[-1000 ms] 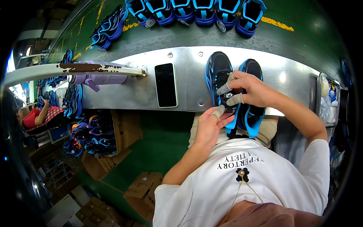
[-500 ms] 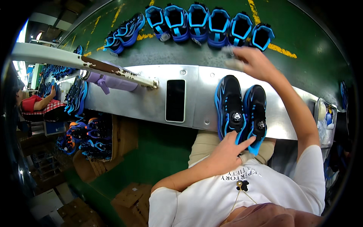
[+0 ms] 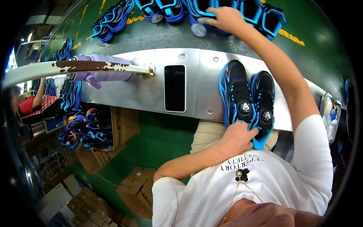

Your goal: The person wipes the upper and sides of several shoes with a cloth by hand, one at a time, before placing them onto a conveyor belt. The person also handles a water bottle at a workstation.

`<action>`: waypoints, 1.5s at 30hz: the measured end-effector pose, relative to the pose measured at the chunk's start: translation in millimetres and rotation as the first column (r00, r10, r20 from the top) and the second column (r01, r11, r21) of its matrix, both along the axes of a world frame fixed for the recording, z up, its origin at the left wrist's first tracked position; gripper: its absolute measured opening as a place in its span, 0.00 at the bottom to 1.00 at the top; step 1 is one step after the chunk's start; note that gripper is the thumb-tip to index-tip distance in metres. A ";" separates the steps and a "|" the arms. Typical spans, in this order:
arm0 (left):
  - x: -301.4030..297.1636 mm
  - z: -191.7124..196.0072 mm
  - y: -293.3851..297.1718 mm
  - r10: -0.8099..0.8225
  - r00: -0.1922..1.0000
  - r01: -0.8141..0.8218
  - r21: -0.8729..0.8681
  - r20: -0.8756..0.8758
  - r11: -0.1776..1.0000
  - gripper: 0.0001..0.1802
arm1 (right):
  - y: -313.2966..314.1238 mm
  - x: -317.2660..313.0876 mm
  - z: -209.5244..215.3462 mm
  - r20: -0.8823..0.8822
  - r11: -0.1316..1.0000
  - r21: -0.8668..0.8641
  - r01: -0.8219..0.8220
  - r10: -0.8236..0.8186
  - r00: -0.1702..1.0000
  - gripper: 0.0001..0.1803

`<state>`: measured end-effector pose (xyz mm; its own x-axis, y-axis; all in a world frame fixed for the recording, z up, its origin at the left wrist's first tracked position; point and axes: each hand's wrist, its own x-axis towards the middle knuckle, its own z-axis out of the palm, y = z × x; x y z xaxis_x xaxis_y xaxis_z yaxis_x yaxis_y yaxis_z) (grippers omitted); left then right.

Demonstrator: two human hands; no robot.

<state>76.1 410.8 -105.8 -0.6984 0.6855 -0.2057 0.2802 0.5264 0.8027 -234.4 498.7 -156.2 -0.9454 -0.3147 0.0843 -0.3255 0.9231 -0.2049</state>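
My left hand [image 3: 239, 137] is closed on the heel collar of a black and blue sneaker [image 3: 235, 83] lying on the metal ledge, toe pointing away from me. Its fingertips are partly hidden at the collar. Close on its right lies a matching sneaker [image 3: 263, 92], its heel near my thumb; both have a round dial on the tongue. With my right arm stretched far forward, my right hand [image 3: 225, 19] pinches the blue-edged collar of another sneaker [image 3: 192, 16] in the row beyond the ledge. That shoe is tilted, heel toward me, and cut off by the upper edge.
A dark-screened phone [image 3: 175, 89] and a lilac bottle [image 3: 109, 68] lie on the metal ledge [image 3: 145, 94], under a chipped white bar [image 3: 94, 67]. More sneakers [image 3: 113, 19] stand on the green surface. A carton [image 3: 124, 128] of shoes is below left; a co-worker [image 3: 28, 106] is far left.
My right hand has moved forward and left and taken hold of a sneaker in the row, which has shifted. My left hand has closed on the near sneaker's heel. The view has shifted slightly.
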 end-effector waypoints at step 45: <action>-106.8 64.2 -48.0 0.245 0.857 -0.310 -0.074 -0.454 0.948 0.22 | 204.0 225.6 32.4 0.247 0.750 -0.610 0.254 -0.124 0.961 0.07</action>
<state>-30.7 362.8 -41.5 -0.8956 0.4369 0.0839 0.4080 0.7313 0.5466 -8.8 702.8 -123.8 -0.9977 -0.0645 0.0218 -0.0562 0.5997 -0.7982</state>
